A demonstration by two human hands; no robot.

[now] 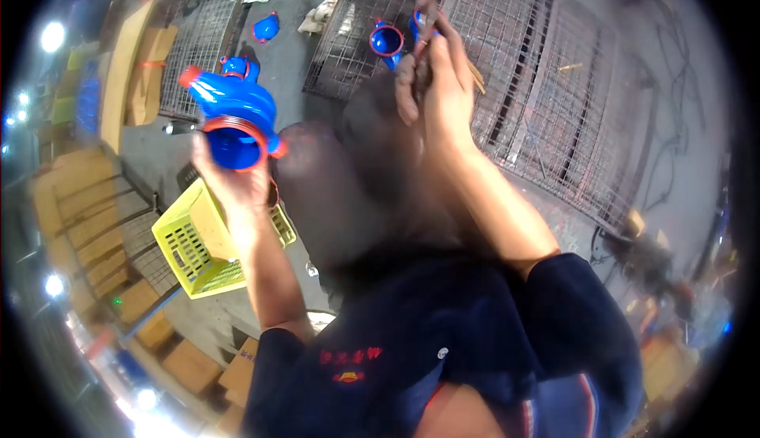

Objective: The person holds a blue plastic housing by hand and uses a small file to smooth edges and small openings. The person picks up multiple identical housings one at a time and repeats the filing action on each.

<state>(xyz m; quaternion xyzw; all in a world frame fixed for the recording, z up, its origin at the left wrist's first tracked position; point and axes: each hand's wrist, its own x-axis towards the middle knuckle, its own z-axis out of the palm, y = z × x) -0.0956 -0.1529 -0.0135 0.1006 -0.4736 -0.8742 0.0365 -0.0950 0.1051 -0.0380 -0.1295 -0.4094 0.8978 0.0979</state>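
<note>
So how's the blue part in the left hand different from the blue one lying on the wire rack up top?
The blue part in the left hand is lifted off the ground and gripped from below; the blue part on the wire rack lies untouched. The held one looks larger, being closer to the camera, and its bulging body and capped spout show, while the far one shows mainly its round opening. Both are blue with red-orange rims.

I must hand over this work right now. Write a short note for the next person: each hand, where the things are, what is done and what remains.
Left hand: holds a blue pump casing with red-rimmed openings, raised over the yellow crate.
Right hand: raised, fingers closed on a small thin tool; blurred, so I cannot tell its kind.
More blue parts: two on the wire rack, one on the floor.
Done: one casing in hand.
Left: cannot tell which parts are already finished.
</note>
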